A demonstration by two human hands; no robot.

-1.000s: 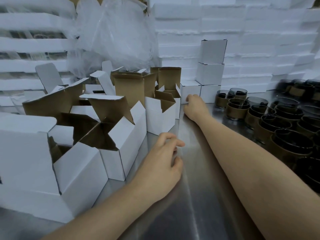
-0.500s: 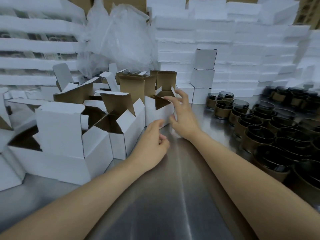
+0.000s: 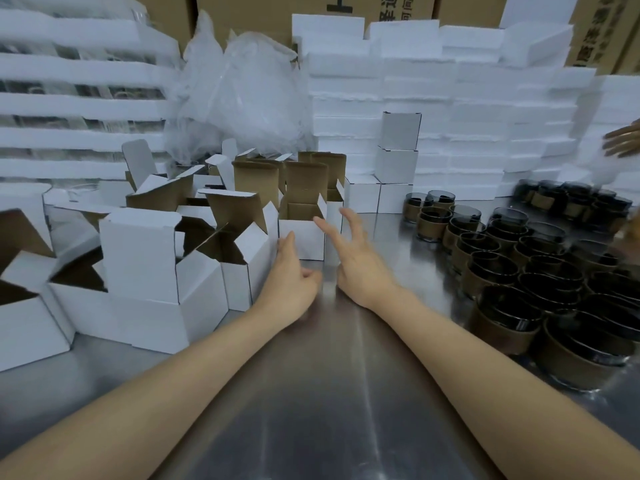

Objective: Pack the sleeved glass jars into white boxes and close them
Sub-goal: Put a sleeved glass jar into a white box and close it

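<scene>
Now the left hand [image 3: 291,284], curled and empty, thumbs the open white box [image 3: 306,239] while the right hand [image 3: 360,268] splays released just beside it

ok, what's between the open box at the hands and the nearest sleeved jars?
Head view: the right hand, fingers spread beside the open box, then bare steel tabletop up to the jars.
</scene>
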